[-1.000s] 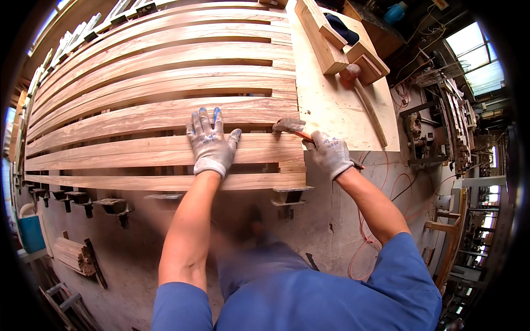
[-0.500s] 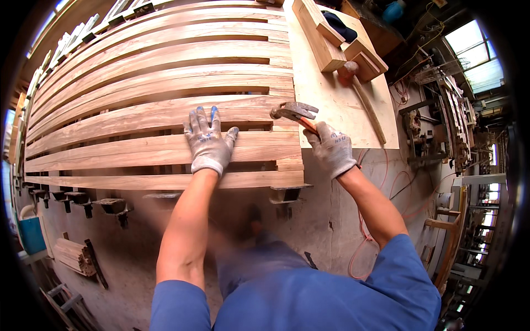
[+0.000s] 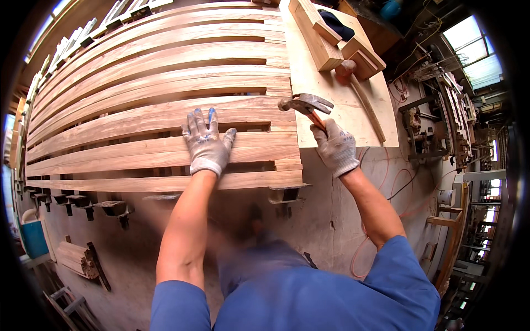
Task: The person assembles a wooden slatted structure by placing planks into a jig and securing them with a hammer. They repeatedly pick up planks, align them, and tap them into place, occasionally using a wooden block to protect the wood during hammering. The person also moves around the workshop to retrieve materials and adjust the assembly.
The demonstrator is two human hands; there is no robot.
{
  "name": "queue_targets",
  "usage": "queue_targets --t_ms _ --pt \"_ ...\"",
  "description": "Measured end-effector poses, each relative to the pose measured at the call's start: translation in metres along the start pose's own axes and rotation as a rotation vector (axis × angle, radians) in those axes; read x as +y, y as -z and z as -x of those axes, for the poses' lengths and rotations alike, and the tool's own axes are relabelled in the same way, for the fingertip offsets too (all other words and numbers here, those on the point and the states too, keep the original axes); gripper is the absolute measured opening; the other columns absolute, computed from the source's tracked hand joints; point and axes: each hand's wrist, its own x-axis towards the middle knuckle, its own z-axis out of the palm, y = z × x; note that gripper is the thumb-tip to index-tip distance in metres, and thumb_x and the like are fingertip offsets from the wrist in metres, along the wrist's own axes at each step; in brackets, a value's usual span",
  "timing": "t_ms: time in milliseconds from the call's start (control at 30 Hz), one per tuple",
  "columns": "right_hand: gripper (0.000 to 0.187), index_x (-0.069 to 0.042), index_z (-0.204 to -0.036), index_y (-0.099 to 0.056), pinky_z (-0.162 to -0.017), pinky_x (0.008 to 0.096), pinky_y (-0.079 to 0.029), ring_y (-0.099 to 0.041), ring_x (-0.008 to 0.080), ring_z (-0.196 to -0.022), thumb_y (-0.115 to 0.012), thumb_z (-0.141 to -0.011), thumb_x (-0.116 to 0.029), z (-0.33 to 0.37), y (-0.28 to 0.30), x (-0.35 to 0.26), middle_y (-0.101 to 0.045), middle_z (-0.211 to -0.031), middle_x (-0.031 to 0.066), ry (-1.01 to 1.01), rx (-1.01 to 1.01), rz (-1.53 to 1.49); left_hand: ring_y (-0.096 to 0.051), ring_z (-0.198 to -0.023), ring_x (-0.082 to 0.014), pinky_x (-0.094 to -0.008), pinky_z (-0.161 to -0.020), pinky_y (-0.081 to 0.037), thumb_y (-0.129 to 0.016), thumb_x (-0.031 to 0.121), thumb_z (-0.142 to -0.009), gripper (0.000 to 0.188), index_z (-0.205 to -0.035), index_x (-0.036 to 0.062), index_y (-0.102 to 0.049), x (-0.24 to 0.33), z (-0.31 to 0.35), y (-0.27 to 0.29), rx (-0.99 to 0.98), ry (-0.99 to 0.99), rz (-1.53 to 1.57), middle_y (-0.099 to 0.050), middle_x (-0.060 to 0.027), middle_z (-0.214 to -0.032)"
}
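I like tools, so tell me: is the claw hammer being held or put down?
Held. The gloved right hand is closed around the claw hammer's orange handle, and the metal head sticks out past the fingers.

Slats [image 3: 259, 146]: bare wood, smooth and matt, grain plainly visible. Hammer [image 3: 307, 105]: metal head, dull and scuffed (brownish in patches). Gloves [image 3: 208, 149]: matt knit cloth, soiled. Board [image 3: 359, 127]: pale wood, smooth, lightly marked. Mallet [image 3: 364, 100]: matt wooden handle. Floor [image 3: 342, 220]: rough, concrete-like. Shirt [image 3: 298, 303]: soft matt cloth.

Small blue printed lettering [image 3: 205, 138] across left glove [image 3: 208, 148] and right glove [image 3: 337, 150].
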Motion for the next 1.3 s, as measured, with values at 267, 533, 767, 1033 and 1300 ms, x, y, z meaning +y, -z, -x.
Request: queue_targets --t_ms 267,533,767,1033,1300 --pt "0.022 -0.009 -0.1 -0.065 -0.047 0.0338 -0.047 -0.051 0.0116 -0.052 -0.069 -0.106 -0.029 0.0 -0.022 0.072 -0.057 -0.07 0.0006 -0.954 -0.209 -0.712 -0.008 -0.168 -0.0402 -0.0553 -0.135 0.0 -0.05 0.065 -0.107 0.086 -0.174 0.0147 -0.029 0.002 0.002 0.001 0.012 0.012 0.013 -0.016 -0.0237 -0.18" --pt "0.038 -0.003 -0.123 -0.074 -0.088 0.0416 -0.062 -0.077 0.0315 -0.094 -0.08 -0.092 -0.024 -0.025 -0.047 0.142 -0.078 -0.105 0.0193 -0.639 -0.404 -0.039 -0.013 -0.167 -0.0427 -0.0537 -0.136 -0.006 -0.057 0.067 -0.103 0.092 -0.172 0.0123 -0.032 -0.003 -0.001 0.002 0.01 -0.042 0.003 -0.021 -0.0255 -0.179" --pt "0.037 -0.008 -0.091 -0.081 -0.08 0.0424 -0.06 -0.078 0.0312 -0.085 -0.077 -0.09 -0.044 0.1 -0.063 0.144 -0.079 -0.088 0.0163 -0.592 -0.327 -0.147 -0.025 -0.163 -0.0421 -0.0505 -0.134 -0.023 -0.069 0.051 -0.101 0.083 -0.167 0.008 -0.04 -0.031 0.088 -0.004 0.061 -0.098 0.154 -0.03 -0.0244 -0.175" --pt "0.029 -0.006 -0.095 -0.073 -0.061 0.0387 -0.06 -0.072 0.0213 -0.066 -0.07 -0.105 -0.034 0.288 -0.123 0.149 -0.074 -0.081 0.0082 -1.19 -0.619 -0.568 -0.07 -0.124 -0.0374 -0.0468 -0.109 -0.053 -0.079 0.029 -0.096 0.042 -0.129 0.0038 -0.074 -0.085 0.357 -0.03 0.079 0.255 0.574 -0.075 -0.0191 -0.131" --pt "0.025 -0.008 -0.106 -0.073 -0.069 0.0398 -0.063 -0.076 0.0254 -0.08 -0.054 -0.11 -0.026 0.127 -0.167 0.107 -0.077 -0.09 0.0085 -1.385 -0.444 -1.016 -0.077 -0.097 -0.0258 -0.0428 -0.087 -0.059 -0.069 0.024 -0.102 0.024 -0.097 0.0049 -0.083 -0.248 0.661 -0.232 -0.655 0.607 0.26 -0.083 -0.0109 -0.101"
